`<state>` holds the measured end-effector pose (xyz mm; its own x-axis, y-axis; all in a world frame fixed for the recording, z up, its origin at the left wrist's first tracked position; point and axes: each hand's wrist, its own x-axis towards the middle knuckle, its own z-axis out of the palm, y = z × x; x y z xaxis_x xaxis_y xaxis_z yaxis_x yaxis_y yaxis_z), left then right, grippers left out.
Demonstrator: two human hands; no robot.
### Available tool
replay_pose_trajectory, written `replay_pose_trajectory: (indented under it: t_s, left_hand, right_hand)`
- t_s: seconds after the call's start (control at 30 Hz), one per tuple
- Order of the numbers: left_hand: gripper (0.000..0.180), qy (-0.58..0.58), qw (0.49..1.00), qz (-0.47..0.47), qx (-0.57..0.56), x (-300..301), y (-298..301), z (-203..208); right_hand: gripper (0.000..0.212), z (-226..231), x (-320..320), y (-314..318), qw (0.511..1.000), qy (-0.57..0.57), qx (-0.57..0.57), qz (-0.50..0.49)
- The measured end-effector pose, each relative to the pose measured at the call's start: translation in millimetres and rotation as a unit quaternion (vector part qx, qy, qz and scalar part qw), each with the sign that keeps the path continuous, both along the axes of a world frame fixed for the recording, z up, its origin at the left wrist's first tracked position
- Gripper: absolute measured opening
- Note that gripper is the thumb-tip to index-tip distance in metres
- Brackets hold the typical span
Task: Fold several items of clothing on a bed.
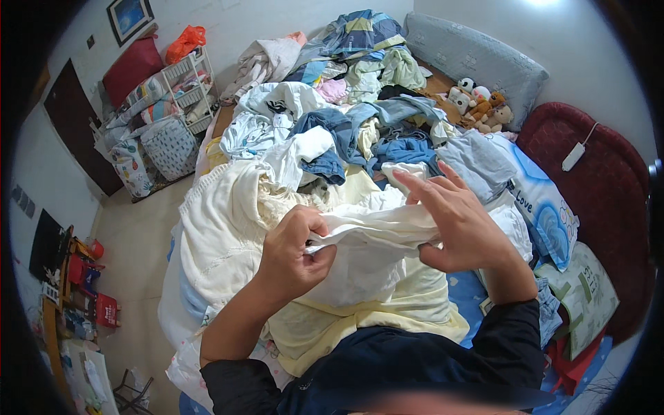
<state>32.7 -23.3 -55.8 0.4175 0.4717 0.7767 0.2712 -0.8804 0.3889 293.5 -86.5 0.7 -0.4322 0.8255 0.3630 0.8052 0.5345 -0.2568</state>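
A white cloth garment (377, 228) is stretched between my two hands, with its lower part hanging down in front of me. My left hand (294, 249) is closed on the garment's left end, fingers curled and thumb pressed against it. At the other end, my right hand (460, 225) has the cloth between thumb and palm, while several of its fingers are raised and spread. Below lies a pale yellow cloth (366, 315), spread close to my body. To the left of my left hand is a cream knitted piece (221, 238) with fringes.
A heap of clothes, with blue jeans (401, 149) among them, covers the bed beyond my hands. Plush toys (481, 107) sit at the far right, near a dark red headboard (595, 159). A pillow (543, 200) lies right; a white rack (188, 90) stands far left.
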Motion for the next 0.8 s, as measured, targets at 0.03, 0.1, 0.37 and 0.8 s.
replay_pose_trajectory:
  t_s: [0.03,0.1,0.37,0.8]
  left_hand:
    - [0.032,0.001,1.0,0.0,-0.001,1,-1,0]
    - [0.032,0.002,1.0,0.012,0.017,2,-3,2]
    - [0.03,-0.014,0.999,0.017,-0.033,5,-6,-1]
    - [0.019,-0.152,0.973,-0.088,-0.152,24,48,71]
  right_hand:
    - [0.091,1,-5,-2,1.0,-0.028,0.007,-0.01]
    - [0.093,-3,-9,-5,0.998,-0.042,0.038,-0.006]
    - [0.068,-24,-30,3,0.99,-0.002,0.142,-0.025]
    - [0.054,63,-45,66,0.999,-0.044,0.03,0.0]
